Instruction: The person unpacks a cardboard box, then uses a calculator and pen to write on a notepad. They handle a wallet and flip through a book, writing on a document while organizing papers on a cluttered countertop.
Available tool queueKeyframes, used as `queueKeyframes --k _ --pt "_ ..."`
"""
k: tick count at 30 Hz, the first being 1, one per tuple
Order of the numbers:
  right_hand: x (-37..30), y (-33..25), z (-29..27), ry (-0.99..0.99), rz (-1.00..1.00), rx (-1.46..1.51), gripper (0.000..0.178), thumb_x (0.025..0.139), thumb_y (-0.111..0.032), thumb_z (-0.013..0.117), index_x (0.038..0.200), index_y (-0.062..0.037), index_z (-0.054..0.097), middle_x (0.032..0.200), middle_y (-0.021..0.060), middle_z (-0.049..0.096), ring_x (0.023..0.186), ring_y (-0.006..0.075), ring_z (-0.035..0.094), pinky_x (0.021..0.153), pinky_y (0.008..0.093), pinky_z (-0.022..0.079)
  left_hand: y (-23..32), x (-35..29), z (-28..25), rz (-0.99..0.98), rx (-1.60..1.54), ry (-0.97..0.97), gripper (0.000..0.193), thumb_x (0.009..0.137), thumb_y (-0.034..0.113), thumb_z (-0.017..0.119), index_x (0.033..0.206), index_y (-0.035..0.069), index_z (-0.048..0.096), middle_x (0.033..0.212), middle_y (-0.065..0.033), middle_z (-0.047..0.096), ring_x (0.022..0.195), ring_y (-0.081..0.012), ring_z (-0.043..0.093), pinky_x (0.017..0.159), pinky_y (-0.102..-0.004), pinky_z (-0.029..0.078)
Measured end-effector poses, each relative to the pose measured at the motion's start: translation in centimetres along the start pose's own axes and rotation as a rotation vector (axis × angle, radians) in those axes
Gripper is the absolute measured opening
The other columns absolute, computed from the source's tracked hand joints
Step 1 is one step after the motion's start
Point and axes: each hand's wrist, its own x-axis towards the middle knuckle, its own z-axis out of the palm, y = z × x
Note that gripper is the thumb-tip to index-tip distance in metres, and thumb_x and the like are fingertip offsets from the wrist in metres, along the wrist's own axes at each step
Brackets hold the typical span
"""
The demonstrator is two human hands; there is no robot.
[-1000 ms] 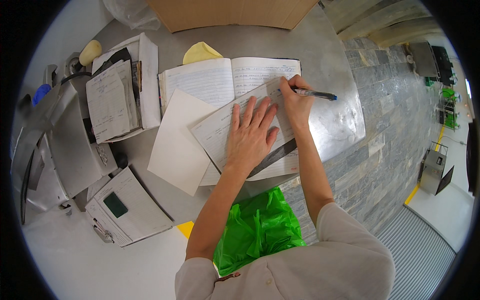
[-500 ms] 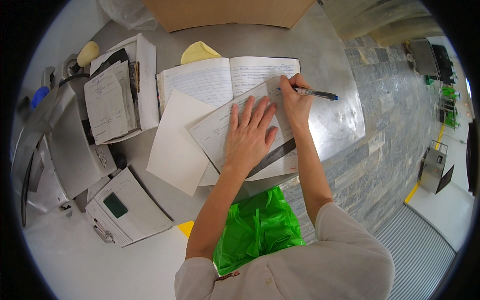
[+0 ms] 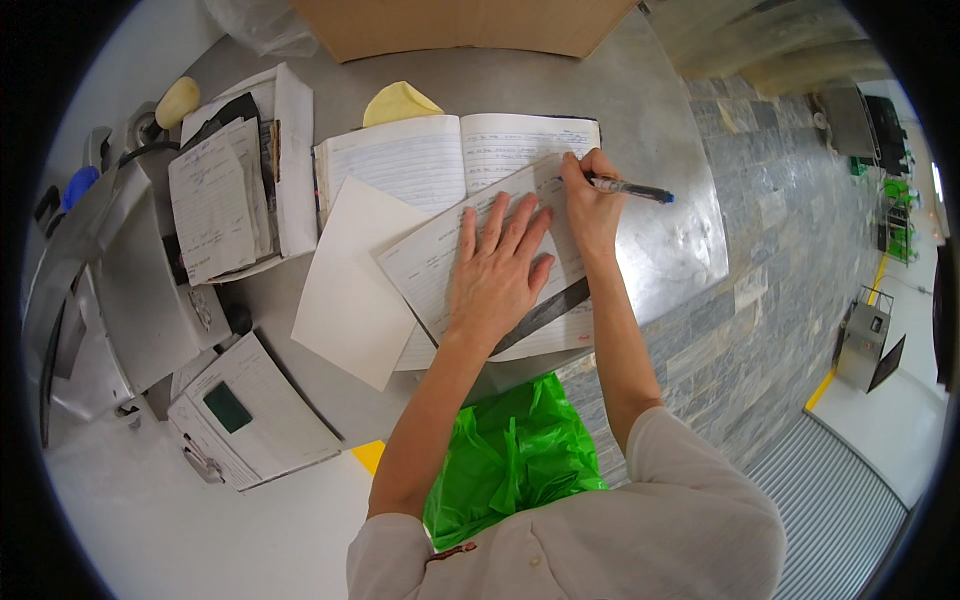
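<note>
My right hand (image 3: 597, 210) is closed around a pen (image 3: 640, 190) with a clear barrel and a blue end. Its tip side rests at the upper right corner of a lined, handwritten sheet (image 3: 430, 255). Spread flat on that same sheet is my left hand (image 3: 500, 265), fingers apart, holding nothing. The sheet lies tilted over an open notebook (image 3: 395, 155) with handwritten pages. A dark strip (image 3: 545, 315) shows along the sheet's lower edge. To the left, a blank cream sheet (image 3: 355, 285) partly covers the notebook's left page.
A white box with stacked papers (image 3: 220, 205) stands at left, near a metal machine (image 3: 150, 290). Below lies a clipboard (image 3: 260, 410) with a dark green rectangle on it. A cardboard box (image 3: 460, 25) sits at the back; a green plastic bag (image 3: 520, 450) is below the table edge.
Almost nothing differs. The pen and right hand have shifted very slightly, and the whole view has moved a little; the left hand stays flat on the sheet.
</note>
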Motion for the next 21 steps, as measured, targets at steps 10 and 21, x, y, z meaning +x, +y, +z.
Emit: queueKeyframes --k 10,21 --pt "2.3 -2.6 -3.3 0.055 0.155 0.941 0.024 0.082 -0.013 0.062 0.069 -0.0077 0.043 0.057 0.0008 0.04 0.046 0.0068 0.029 0.042 0.0213 0.025 2.8 3.7 3.3 0.02 0.014 -0.004 0.049 0.087 0.033 0.045 0.131 0.013 0.04 0.14 -0.0031 0.032 0.132 -0.0261 0.021 0.108 -0.0492 0.01" --pt "1.0 -1.0 -3.6 0.111 0.112 0.833 0.033 0.092 -0.032 0.049 0.077 -0.0027 0.051 0.064 0.0024 0.047 0.055 0.0101 0.039 0.051 0.024 0.033 1.3 3.0 -0.7 -0.03 0.034 0.138 0.046 0.079 0.027 0.059 0.121 0.012 0.05 0.135 -0.0058 0.037 0.13 -0.0326 0.022 0.105 -0.0566 0.008"
